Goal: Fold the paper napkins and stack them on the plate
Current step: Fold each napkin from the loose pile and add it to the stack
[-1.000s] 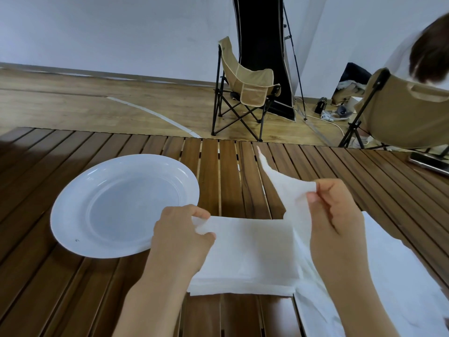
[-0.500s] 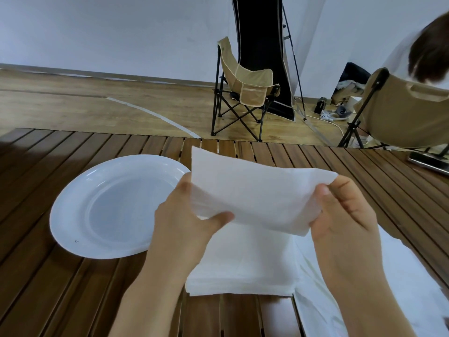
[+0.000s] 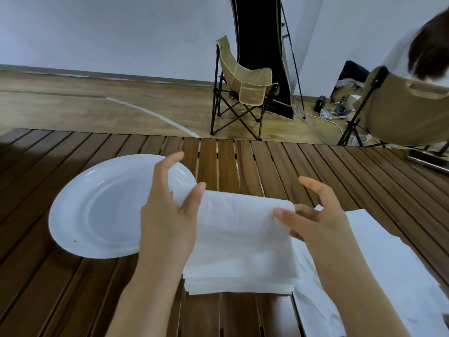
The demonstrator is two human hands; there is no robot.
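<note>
We see left hand pinching folded napkin at its left end, right hand pinching its right end, napkin over napkin stack on slatted table, white plate just left, bare.

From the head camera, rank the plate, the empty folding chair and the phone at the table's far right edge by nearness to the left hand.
1. Plate: directly beneath the left hand, on its left.
2. Phone: far right edge of the table.
3. Folding chair: on the floor beyond the table.
</note>
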